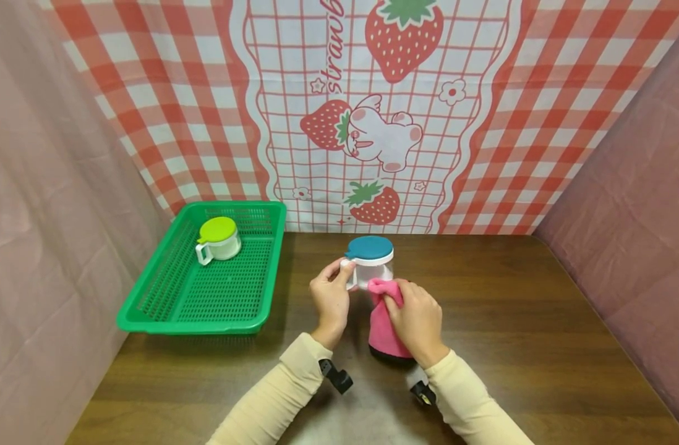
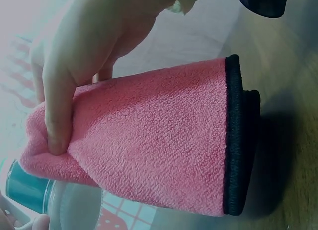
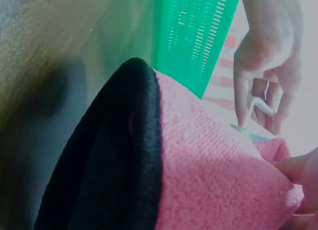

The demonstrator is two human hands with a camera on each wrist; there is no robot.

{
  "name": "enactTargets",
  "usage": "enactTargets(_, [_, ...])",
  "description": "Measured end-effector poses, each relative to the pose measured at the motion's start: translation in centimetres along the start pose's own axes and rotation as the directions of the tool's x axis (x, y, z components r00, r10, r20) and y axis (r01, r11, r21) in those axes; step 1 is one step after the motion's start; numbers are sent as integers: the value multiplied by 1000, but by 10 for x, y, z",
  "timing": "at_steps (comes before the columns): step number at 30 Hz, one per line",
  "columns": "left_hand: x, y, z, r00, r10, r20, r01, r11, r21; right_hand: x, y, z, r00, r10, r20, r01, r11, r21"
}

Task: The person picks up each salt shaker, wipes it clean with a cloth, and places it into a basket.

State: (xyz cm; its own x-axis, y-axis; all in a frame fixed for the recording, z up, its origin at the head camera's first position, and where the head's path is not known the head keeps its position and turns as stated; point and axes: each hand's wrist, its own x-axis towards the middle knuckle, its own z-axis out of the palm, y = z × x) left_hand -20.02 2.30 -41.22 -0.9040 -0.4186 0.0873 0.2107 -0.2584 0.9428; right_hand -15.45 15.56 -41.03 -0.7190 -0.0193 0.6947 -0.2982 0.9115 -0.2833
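A clear jar [image 1: 375,274] with a blue lid [image 1: 370,248] and a white handle is held off the table. My left hand [image 1: 331,298] pinches its handle, thumb in front. With my right hand [image 1: 418,318] I grip a folded pink cloth [image 1: 385,327], whose upper end touches the jar's lower front. The cloth [image 2: 154,135] has a black edge and hangs down from the fingers in the left wrist view. In the right wrist view the cloth [image 3: 213,165] hides most of the jar, while the left hand [image 3: 268,56] shows behind it.
A green basket [image 1: 192,326] stands on the left of the wooden table [image 1: 512,321]. Inside it is another clear jar [image 1: 226,248] with a lime-green lid and white handle. A checked strawberry curtain [image 1: 345,123] hangs at the back, with pink cloth walls at both sides.
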Motion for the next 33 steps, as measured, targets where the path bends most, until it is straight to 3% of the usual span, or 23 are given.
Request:
enactTargets(7, [2,1,-2,999,-52,-1,51,997,-49,5,5,-6,992,98,77,-106,988,115])
enactTargets(15, [3,2,-4,998,-65,-23,64,997,-40,14,6,-16,981,180,71,-193,943,271])
enactTargets(33, [-2,1,-2,997,-72,14,72,997,-17,20,-2,-12,977,206,53,-213,945,247])
